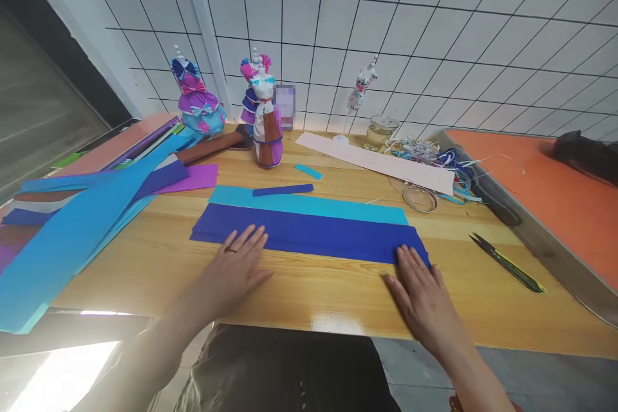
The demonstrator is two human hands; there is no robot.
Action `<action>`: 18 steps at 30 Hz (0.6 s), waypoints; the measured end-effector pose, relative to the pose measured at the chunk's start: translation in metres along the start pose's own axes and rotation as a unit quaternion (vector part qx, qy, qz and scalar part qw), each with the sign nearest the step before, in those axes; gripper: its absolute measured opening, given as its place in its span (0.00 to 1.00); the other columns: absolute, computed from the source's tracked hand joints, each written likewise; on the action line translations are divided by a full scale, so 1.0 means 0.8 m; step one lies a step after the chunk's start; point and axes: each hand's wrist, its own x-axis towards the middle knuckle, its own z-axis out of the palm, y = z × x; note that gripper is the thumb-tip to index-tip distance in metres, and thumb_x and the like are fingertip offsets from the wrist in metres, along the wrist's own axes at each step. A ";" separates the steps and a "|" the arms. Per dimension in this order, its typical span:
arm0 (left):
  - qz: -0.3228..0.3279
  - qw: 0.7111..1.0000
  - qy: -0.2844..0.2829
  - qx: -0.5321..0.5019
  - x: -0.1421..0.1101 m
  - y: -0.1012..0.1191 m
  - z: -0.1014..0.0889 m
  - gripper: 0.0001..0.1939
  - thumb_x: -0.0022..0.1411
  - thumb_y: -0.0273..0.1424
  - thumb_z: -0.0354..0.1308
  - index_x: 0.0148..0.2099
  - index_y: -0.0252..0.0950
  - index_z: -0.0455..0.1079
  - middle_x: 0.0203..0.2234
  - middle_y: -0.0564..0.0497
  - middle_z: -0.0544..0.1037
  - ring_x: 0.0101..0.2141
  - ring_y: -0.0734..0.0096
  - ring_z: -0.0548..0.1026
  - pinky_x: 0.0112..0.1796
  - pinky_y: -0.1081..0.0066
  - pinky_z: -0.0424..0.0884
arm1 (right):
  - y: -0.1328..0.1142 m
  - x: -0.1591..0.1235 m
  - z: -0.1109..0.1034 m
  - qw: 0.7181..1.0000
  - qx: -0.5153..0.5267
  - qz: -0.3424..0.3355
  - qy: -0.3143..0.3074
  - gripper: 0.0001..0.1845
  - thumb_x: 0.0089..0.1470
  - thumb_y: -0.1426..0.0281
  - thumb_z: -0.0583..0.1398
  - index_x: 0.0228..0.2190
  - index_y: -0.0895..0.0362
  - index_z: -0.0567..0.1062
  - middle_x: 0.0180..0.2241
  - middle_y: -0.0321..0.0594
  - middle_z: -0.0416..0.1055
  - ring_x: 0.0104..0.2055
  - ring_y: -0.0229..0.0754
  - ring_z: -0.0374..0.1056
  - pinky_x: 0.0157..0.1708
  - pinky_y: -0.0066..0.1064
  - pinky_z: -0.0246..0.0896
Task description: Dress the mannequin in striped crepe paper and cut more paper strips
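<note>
A wide dark blue strip, paper or cloth [328,236], lies lengthwise across the wooden table before me. My left hand [240,265] rests flat on its lower edge towards the left, fingers stretched out, a ring on one finger. At its right end my right hand [418,286] lies with fingers extended over the corner. Behind the strip, partly covered by it, is a light blue strip [338,207]. A narrow dark blue piece [282,190] lies across that one's upper edge, and a small light blue scrap [309,172] sits farther back. Neither hand grips anything.
Long coloured strips [111,206] are heaped at the left. Small dressed mannequins [267,122] and a bare-stand one [362,87] stand at the back. A pale pink strip [376,161], glass jar [380,133], tangled cords [451,164], and yellow-and-black thread snips [506,262] are to the right.
</note>
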 end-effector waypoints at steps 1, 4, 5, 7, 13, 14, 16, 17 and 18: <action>-0.017 1.000 0.000 0.000 -0.004 -0.008 0.000 0.33 0.65 0.50 0.38 0.64 0.36 0.52 0.61 0.47 0.58 0.61 0.60 0.54 0.59 0.57 0.50 | 0.011 -0.004 0.001 1.000 -0.007 0.015 0.000 0.35 0.61 0.56 0.42 0.59 0.69 0.55 0.60 0.57 0.56 0.64 0.54 0.46 0.57 0.55 0.46; -0.056 0.998 -0.010 0.001 -0.015 -0.030 0.001 0.34 0.64 0.50 0.36 0.64 0.35 0.53 0.61 0.46 0.58 0.61 0.59 0.54 0.59 0.55 0.51 | 0.027 -0.009 0.000 0.999 -0.018 0.041 -0.005 0.35 0.61 0.56 0.42 0.59 0.69 0.55 0.59 0.58 0.57 0.64 0.54 0.46 0.56 0.55 0.47; -0.066 0.998 -0.013 0.003 -0.017 -0.035 0.001 0.34 0.64 0.51 0.36 0.64 0.35 0.53 0.61 0.46 0.58 0.61 0.59 0.54 0.59 0.55 0.51 | 0.028 -0.009 0.000 0.999 -0.018 0.044 -0.006 0.35 0.61 0.56 0.42 0.59 0.69 0.56 0.59 0.58 0.57 0.64 0.54 0.47 0.56 0.55 0.47; -0.079 0.997 -0.013 0.006 -0.021 -0.043 0.001 0.35 0.64 0.51 0.35 0.64 0.34 0.54 0.61 0.45 0.57 0.61 0.59 0.54 0.59 0.55 0.50 | 0.028 -0.008 -0.001 0.999 -0.016 0.046 -0.004 0.35 0.61 0.56 0.43 0.58 0.69 0.56 0.59 0.58 0.57 0.64 0.55 0.47 0.56 0.55 0.48; -0.086 0.996 -0.020 0.010 -0.025 -0.052 0.001 0.35 0.64 0.51 0.36 0.64 0.34 0.52 0.62 0.46 0.56 0.62 0.59 0.52 0.59 0.56 0.51 | 0.033 -0.001 -0.001 0.998 0.012 0.045 0.031 0.30 0.60 0.58 0.46 0.54 0.68 0.63 0.55 0.59 0.64 0.60 0.55 0.56 0.55 0.52 0.52; -0.087 0.996 -0.025 0.012 -0.025 -0.053 0.001 0.35 0.64 0.51 0.36 0.64 0.34 0.52 0.62 0.46 0.55 0.62 0.60 0.52 0.59 0.56 0.50 | 0.034 0.000 -0.001 0.998 0.013 0.042 0.041 0.29 0.60 0.58 0.47 0.53 0.68 0.65 0.54 0.59 0.65 0.59 0.55 0.57 0.55 0.52 0.53; -0.090 0.995 -0.034 0.016 -0.027 -0.058 0.000 0.35 0.64 0.51 0.36 0.64 0.34 0.52 0.62 0.47 0.54 0.62 0.59 0.51 0.59 0.56 0.50 | 0.033 0.003 -0.001 0.998 0.013 0.027 0.055 0.28 0.60 0.60 0.47 0.51 0.68 0.68 0.53 0.59 0.67 0.57 0.55 0.60 0.55 0.51 0.54; -0.092 0.995 -0.038 0.018 -0.029 -0.061 0.000 0.35 0.64 0.51 0.36 0.64 0.34 0.51 0.62 0.47 0.54 0.62 0.59 0.51 0.59 0.56 0.50 | 0.031 0.004 -0.001 0.998 0.014 0.018 0.058 0.27 0.60 0.61 0.47 0.50 0.68 0.69 0.52 0.59 0.67 0.57 0.54 0.61 0.55 0.51 0.54; -0.095 0.994 -0.040 0.020 -0.031 -0.065 0.000 0.35 0.63 0.51 0.37 0.65 0.34 0.51 0.62 0.48 0.54 0.62 0.59 0.51 0.59 0.56 0.50 | 0.028 0.006 -0.001 0.998 0.016 0.009 0.060 0.27 0.60 0.61 0.47 0.49 0.68 0.69 0.52 0.59 0.68 0.57 0.54 0.61 0.55 0.50 0.54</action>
